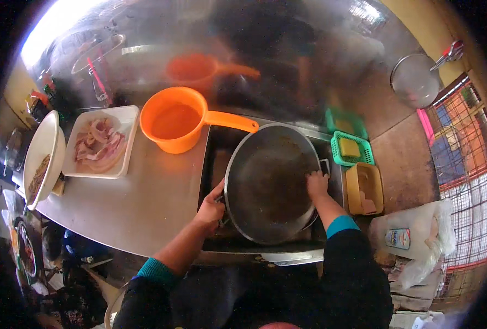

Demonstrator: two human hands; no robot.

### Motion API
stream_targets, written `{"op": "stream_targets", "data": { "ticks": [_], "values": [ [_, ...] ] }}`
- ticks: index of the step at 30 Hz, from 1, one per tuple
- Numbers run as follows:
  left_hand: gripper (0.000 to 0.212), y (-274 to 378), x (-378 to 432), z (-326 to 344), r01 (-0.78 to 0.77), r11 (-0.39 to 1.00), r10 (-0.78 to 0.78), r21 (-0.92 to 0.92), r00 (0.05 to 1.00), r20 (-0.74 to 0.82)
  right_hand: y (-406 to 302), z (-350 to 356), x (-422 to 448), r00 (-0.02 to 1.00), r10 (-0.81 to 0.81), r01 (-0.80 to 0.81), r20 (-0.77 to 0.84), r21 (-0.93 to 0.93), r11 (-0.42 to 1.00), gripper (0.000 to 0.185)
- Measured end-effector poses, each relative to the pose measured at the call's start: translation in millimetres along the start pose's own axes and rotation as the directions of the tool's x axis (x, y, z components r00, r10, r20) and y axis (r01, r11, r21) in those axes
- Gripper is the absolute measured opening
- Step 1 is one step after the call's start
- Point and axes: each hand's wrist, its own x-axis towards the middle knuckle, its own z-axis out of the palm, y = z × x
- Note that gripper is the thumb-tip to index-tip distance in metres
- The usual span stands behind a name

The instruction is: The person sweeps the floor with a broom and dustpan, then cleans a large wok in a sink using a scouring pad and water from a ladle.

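A large dark wok [274, 185] with a pale metal rim rests in a dark recess [216, 140] of the metal counter. The inside of the wok looks brown-stained and holds no food. At its left side, my left hand [211, 209] grips the handle. My right hand [318, 184] is closed at the opposite side, beside a metal loop handle; its fingertips are partly hidden. Just beyond the wok, an orange plastic dipper [173, 142] stands on the counter, its handle reaching over the wok's far rim.
Left on the counter [161, 205] are a white tray [132, 135] of raw meat strips and a tilted white bowl [42, 140]. To the right stand a green basket [367, 154] with a yellow sponge [349, 147], a tan container [352, 193] and a plastic bag [416, 242]. A metal backsplash [276, 94] rises behind.
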Motion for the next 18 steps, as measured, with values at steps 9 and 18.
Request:
{"op": "stream_targets", "data": {
  "ticks": [9,18],
  "values": [
    [0.079,6.3,-4.6,-1.0,0.004,0.997,0.003,-0.077,0.996,0.09,-18.1,46.2,-39.9,0.994,-0.097,0.1,0.045,-0.073,0.992,0.016],
    [0.076,-10.1,0.8,-14.4,-0.145,0.986,0.145,0.084,0.989,0.004,-70.0,25.8,-77.8,0.655,-0.158,-0.15,0.739,0.332,0.931,0.04]
  ]
}}
